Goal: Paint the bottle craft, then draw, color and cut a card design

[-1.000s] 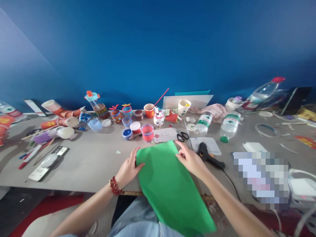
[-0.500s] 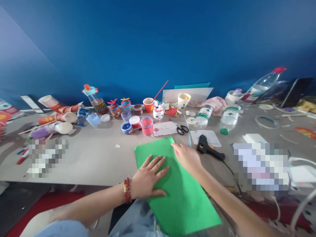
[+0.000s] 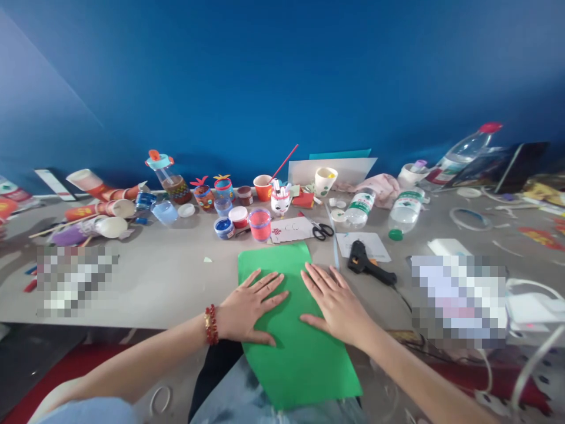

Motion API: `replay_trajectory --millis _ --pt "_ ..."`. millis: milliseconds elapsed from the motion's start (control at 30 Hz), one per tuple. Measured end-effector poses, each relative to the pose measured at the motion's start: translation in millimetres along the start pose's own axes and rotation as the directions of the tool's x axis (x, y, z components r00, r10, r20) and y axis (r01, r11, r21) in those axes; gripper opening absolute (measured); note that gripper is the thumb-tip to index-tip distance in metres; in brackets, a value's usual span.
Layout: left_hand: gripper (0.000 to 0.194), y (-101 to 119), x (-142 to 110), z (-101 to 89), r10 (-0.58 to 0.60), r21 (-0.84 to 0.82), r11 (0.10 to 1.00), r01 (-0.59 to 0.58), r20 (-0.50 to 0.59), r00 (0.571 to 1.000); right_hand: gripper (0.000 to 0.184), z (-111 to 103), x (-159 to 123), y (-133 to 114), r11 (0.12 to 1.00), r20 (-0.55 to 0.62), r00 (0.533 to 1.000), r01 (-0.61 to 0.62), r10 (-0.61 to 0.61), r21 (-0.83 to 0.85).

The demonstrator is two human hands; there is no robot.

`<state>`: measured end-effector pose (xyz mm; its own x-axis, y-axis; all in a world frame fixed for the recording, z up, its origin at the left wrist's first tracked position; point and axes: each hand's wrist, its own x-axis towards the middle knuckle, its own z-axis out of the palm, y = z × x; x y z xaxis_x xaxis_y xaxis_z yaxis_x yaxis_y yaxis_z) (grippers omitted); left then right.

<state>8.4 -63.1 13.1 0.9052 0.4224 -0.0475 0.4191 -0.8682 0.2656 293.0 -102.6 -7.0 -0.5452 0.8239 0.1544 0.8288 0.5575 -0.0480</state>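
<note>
A green sheet [image 3: 295,353] lies partly on the table, its near part reaching over the table's front edge above my lap. My left hand [image 3: 253,306] rests flat on its left side with the fingers spread; a red bead bracelet [image 3: 210,324] circles that wrist. Across the sheet's right edge my right hand [image 3: 333,303] lies flat too, fingers stretched out. Neither hand holds anything. Just beyond the sheet are a pink cup [image 3: 260,225], a white paper strip with drawings [image 3: 291,229] and black-handled scissors [image 3: 323,231].
To the right lies a black glue gun [image 3: 368,265] with its cord, near a white card [image 3: 379,246]. Two plastic bottles [image 3: 359,207] lie behind it. Paint jars [image 3: 224,228] and decorated cups [image 3: 204,197] stand left of centre. Paper-cup shapes [image 3: 103,209] lie farther left.
My right hand has let go of the sheet's far right edge and now lies flat on it. The sheet has turned straighter, its near end shifting left. My left hand has moved slightly left.
</note>
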Motion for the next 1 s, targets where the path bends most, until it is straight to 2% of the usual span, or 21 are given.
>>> replay_trajectory --millis 133,200,333,533,667,767,833,900,1000 --pt "0.105 4.8 -16.8 1.9 -0.079 0.078 0.994 0.074 0.066 0.995 0.117 -5.1 -4.8 1.5 0.997 0.050 0.997 0.056 -0.059 0.046" --pt "0.103 6.5 -22.2 1.8 -0.099 0.111 0.990 0.090 0.082 0.992 0.123 -7.8 -5.1 1.4 0.996 0.082 0.994 0.066 -0.071 0.062" --pt "0.101 11.8 -23.9 2.7 -0.145 0.154 0.980 0.129 0.095 0.985 0.121 -10.1 -4.9 -0.9 0.997 0.149 0.988 0.036 -0.045 0.065" --pt "0.107 22.9 -26.4 6.7 -0.189 0.184 0.968 0.168 0.105 0.976 0.113 -11.3 -6.3 -5.6 0.998 0.171 0.985 0.002 -0.014 0.068" --pt "0.103 22.5 -19.4 -1.6 -0.130 0.083 0.989 0.125 0.053 0.990 0.115 -12.7 -7.1 -6.3 0.997 0.166 0.986 0.006 -0.020 0.083" --pt "0.090 17.4 1.0 -6.8 -0.092 0.075 0.993 0.096 -0.064 0.994 0.122 -11.4 -7.0 -4.7 0.995 0.161 0.987 0.011 -0.028 0.101" --pt "0.087 11.9 16.0 -5.6 -0.017 0.104 0.994 0.029 -0.111 0.994 0.124 -9.8 -6.6 -3.3 0.993 0.179 0.983 0.013 -0.034 0.117" --pt "0.091 6.2 26.2 -1.3 0.056 0.132 0.990 -0.041 -0.112 0.992 0.124 -8.7 -6.2 -1.8 0.991 0.198 0.980 0.006 -0.033 0.135" --pt "0.093 0.5 30.1 5.0 0.072 0.139 0.989 -0.059 -0.094 0.993 0.126 -11.1 -6.2 1.1 0.986 0.209 0.977 -0.001 -0.034 0.166"
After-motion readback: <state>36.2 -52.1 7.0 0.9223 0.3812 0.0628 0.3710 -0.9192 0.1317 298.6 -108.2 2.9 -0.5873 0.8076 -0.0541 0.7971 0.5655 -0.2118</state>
